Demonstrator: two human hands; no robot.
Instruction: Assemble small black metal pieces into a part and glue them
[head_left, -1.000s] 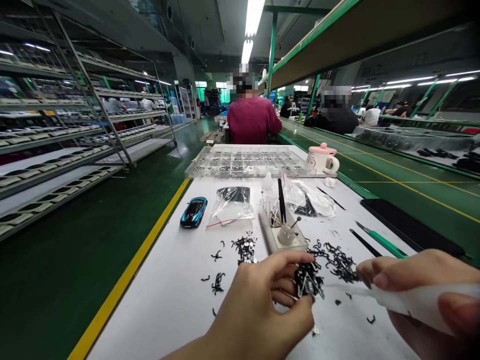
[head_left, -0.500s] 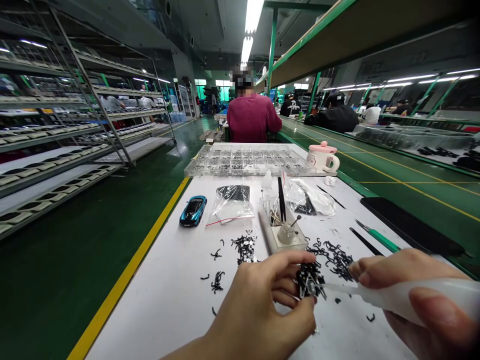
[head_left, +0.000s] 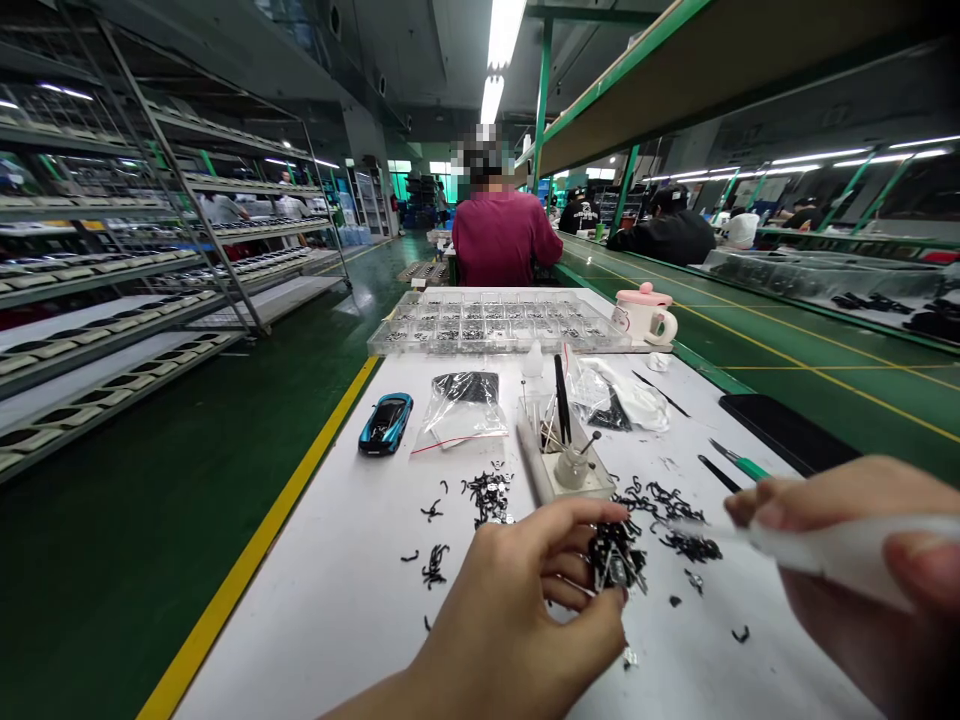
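My left hand (head_left: 536, 600) pinches a small dark assembly with silver struts (head_left: 616, 560) between thumb and forefinger, just above the white tabletop (head_left: 300, 620). What exactly the assembly is I cannot make out. My right hand (head_left: 862, 540), blurred by motion, grips a white squeeze bottle (head_left: 840, 555) with a thin nozzle pointing left. The nozzle tip is apart from the assembly, over a pile of small black curved parts (head_left: 690, 540). Another pile of small black and silver parts (head_left: 491, 495) lies beyond my left hand.
A holder with tweezers and a small jar (head_left: 570, 470) stands mid-table. Behind it are a clear compartment box (head_left: 495, 325) and a pink-lidded mug (head_left: 643, 315). A blue toy car (head_left: 386, 423) and a plastic bag (head_left: 461, 415) lie left; a green-handled knife (head_left: 746, 462) lies right.
My right hand has drawn the bottle's nozzle away from the assembly, up and to the right. My left hand keeps its pinch nearly in place.
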